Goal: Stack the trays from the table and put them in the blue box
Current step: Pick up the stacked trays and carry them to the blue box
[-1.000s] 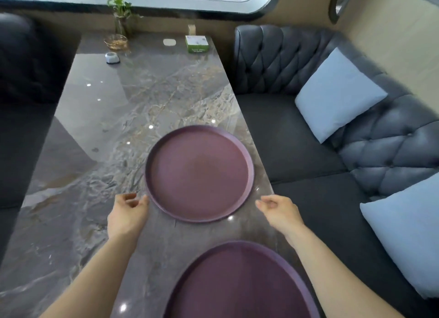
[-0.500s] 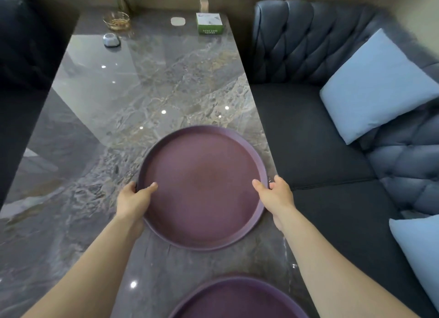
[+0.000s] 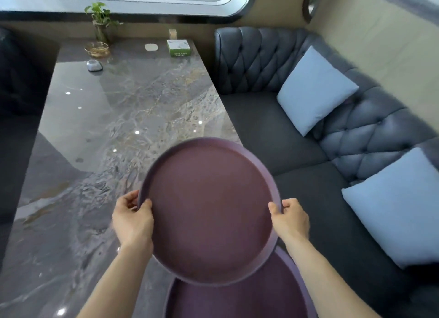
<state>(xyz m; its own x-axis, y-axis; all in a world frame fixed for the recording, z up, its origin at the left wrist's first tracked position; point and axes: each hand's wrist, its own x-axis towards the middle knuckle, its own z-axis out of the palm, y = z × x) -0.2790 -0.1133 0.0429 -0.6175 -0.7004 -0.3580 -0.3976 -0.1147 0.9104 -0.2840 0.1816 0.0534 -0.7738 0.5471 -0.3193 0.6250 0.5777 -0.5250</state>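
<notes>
A round purple tray [image 3: 209, 210] is lifted off the marble table [image 3: 107, 127] and held level between both hands. My left hand [image 3: 133, 220] grips its left rim, thumb inside the rim. My right hand [image 3: 291, 219] grips its right rim the same way. The held tray's near edge overlaps a second purple tray [image 3: 249, 301], which lies flat on the table at the bottom of the view, partly hidden under it. No blue box is in view.
At the table's far end stand a potted plant [image 3: 101, 20], a glass bowl [image 3: 97, 49], a small grey object [image 3: 94, 65], a white coaster [image 3: 151, 47] and a green-and-white box [image 3: 178, 47]. A dark tufted sofa [image 3: 273, 127] with light-blue cushions [image 3: 316, 89] runs along the right.
Both hands closed on the far tray's rims, lifted it off the table and brought it toward me, over the near tray. The camera tilted up.
</notes>
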